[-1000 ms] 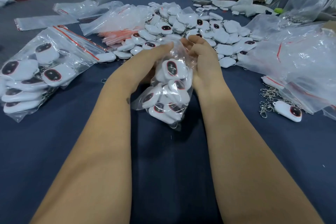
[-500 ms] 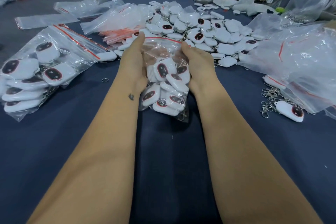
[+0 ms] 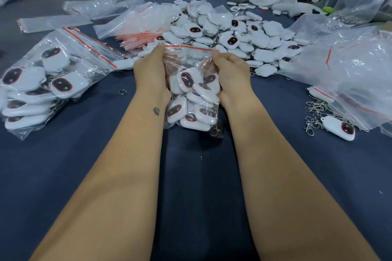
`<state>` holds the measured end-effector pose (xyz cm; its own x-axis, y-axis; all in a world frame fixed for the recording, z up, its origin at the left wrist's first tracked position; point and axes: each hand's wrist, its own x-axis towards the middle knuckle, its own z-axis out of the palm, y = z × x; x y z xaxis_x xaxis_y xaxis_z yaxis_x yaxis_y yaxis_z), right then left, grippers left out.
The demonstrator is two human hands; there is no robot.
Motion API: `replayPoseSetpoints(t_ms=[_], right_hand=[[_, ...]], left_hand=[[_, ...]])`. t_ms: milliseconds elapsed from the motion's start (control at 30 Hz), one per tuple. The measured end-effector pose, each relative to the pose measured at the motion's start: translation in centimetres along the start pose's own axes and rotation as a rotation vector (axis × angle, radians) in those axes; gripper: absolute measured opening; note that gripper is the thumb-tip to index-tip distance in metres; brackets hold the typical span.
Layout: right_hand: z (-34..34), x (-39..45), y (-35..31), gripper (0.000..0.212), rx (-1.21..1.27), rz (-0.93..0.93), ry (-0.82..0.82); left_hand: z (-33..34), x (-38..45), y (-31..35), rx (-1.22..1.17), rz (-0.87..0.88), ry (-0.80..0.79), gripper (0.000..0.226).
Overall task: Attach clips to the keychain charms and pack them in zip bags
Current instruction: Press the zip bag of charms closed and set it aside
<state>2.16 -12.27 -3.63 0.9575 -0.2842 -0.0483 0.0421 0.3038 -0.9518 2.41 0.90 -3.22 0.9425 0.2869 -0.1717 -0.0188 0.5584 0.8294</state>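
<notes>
Fingers of the left hand [image 3: 151,70] and right hand [image 3: 230,72] pinch the top corners of a zip bag [image 3: 192,99], one at each end of its red seal strip. Its base rests on the dark blue table [image 3: 195,176], filled with white charms. At 12 o'clock lies a loose charm pile [image 3: 231,36]. At 9 o'clock lies a larger filled bag [image 3: 45,78]. At 3 o'clock, metal clips [image 3: 314,114] touch a single charm [image 3: 339,128].

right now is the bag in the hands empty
No, the zip bag held between the left hand and right hand is full of white charms.
</notes>
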Motion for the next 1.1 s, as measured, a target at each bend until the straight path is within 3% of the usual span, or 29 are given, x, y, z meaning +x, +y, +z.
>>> replayPoseSetpoints(t_ms=[233, 567, 700, 900, 1100], right_hand=[[-0.09, 0.04, -0.18, 0.030, -0.083, -0.072, 0.052], [0.46, -0.11, -0.30, 0.028, -0.097, -0.027, -0.100], [0.21, -0.25, -0.25, 0.024, -0.122, -0.045, -0.085], [0.02, 0.10, -0.16, 0.025, -0.117, -0.051, -0.039], [0.01, 0.26, -0.09, 0.024, -0.163, -0.058, -0.039]], left_hand=[[-0.01, 0.32, -0.29, 0.043, 0.071, 0.081, 0.030], [0.16, 0.30, -0.45, 0.009, 0.087, 0.086, 0.038], [0.19, 0.02, -0.07, -0.012, 0.067, 0.077, 0.042], [0.69, -0.36, -0.19, 0.187, 0.094, 0.107, 0.033], [0.58, -0.10, -0.49, 0.217, 0.111, 0.087, 0.039]])
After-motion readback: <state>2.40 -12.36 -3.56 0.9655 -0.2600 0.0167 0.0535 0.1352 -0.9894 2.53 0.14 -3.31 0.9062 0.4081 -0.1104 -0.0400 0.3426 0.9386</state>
